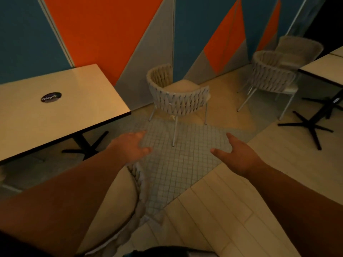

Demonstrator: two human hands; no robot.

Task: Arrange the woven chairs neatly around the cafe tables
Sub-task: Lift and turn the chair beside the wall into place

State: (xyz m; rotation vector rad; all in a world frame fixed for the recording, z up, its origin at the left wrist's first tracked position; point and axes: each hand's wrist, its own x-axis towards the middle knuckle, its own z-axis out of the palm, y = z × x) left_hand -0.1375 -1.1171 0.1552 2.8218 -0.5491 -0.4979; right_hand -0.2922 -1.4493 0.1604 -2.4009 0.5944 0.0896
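Observation:
A grey woven chair stands alone in the middle, away from the tables, its curved back toward me. My left hand and my right hand reach out toward it, both empty with fingers spread, well short of its backrest. Another woven chair with a beige seat sits right under my left forearm, beside the beige table on the left. Two more woven chairs stand at the right table.
The left table bears a round dark sticker and rests on a black cross base. The right table's black cross base spreads over the floor. Orange, blue and grey wall panels close the far side. Grey tile strip crosses the wood-look floor.

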